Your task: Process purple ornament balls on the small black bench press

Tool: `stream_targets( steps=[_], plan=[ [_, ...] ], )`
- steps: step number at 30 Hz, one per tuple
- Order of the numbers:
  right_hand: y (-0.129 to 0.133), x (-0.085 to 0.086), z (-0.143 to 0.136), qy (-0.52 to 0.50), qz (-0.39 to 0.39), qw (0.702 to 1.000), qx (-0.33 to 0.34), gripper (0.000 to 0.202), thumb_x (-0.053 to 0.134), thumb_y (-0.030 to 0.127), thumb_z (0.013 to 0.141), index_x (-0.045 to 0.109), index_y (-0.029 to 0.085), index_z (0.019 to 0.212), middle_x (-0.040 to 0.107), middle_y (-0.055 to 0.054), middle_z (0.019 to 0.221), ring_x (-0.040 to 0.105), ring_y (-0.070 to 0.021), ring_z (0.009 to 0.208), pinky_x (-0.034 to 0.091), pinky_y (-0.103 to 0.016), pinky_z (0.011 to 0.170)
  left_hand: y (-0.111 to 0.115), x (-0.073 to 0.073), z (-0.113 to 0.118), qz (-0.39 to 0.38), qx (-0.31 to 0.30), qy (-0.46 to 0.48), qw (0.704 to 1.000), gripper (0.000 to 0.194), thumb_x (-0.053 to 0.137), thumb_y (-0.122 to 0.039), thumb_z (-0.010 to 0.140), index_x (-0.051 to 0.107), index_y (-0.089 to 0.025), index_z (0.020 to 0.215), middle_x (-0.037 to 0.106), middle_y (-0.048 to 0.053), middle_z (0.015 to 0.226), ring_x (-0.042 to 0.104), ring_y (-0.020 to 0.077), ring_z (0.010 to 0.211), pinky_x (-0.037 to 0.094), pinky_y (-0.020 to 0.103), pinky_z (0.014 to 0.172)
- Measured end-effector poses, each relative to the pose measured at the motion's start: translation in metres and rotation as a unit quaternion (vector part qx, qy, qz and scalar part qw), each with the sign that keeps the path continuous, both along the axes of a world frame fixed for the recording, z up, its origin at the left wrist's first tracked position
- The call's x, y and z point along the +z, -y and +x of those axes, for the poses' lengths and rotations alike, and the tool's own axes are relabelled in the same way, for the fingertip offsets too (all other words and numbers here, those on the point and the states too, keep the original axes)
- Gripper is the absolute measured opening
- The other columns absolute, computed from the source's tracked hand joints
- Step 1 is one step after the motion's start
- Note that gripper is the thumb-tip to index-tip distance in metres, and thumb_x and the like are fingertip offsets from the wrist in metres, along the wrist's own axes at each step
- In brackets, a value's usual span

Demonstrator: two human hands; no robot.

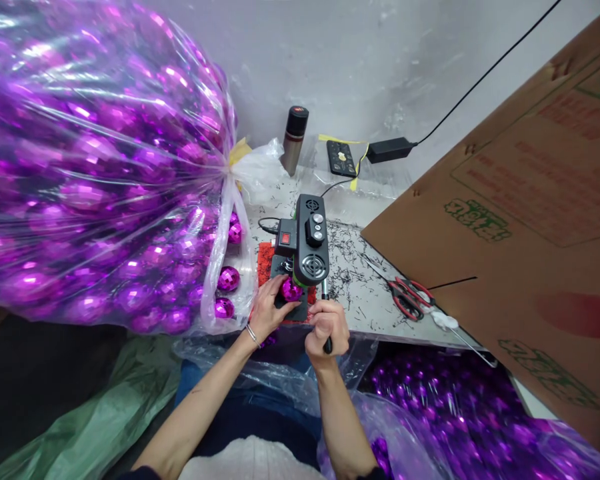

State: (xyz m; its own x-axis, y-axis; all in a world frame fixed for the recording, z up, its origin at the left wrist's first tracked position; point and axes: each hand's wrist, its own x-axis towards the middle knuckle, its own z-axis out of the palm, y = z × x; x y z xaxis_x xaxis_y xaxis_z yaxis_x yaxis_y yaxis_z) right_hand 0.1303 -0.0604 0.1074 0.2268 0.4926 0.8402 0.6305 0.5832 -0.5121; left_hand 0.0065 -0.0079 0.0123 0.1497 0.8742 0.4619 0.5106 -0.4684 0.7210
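A shiny purple faceted ball [292,290] sits on the dark base under the head of a small black bench press machine [312,230]. My left hand [269,308] has its thumb and fingers closed on this ball, and a bracelet circles that wrist. With my right hand [327,327] I grip the black-handled lever [328,345] at the machine's right side; its metal rod rises toward the machine head. Where the ball meets the machine is partly hidden by the head and my fingers. A red mat [265,261] lies below the machine.
A huge clear bag of purple balls [105,173] fills the left. Loose balls [229,279] lie beside it. Behind stand a thermos [295,140], phone [341,158] and power adapter [391,150]. Red-handled scissors [407,297] lie by a large carton [520,220]. More purple balls [450,393] are below, right.
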Motion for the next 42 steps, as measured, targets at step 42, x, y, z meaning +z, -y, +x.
stream_targets(
  steps=[42],
  plan=[
    [-0.003,0.036,-0.003,-0.035,-0.025,0.999,-0.004,0.033,0.044,0.015,0.102,0.053,0.022,0.071,0.055,0.003,0.066,0.06,-0.0136,0.066,0.043,-0.03,0.063,0.048,0.025,-0.03,0.053,-0.071,-0.033,0.995,0.062,0.068,-0.039,0.096,0.045,-0.022,0.151,0.059,0.019,0.149,0.059,0.0324,0.139,0.051,0.055,0.114]
  ],
)
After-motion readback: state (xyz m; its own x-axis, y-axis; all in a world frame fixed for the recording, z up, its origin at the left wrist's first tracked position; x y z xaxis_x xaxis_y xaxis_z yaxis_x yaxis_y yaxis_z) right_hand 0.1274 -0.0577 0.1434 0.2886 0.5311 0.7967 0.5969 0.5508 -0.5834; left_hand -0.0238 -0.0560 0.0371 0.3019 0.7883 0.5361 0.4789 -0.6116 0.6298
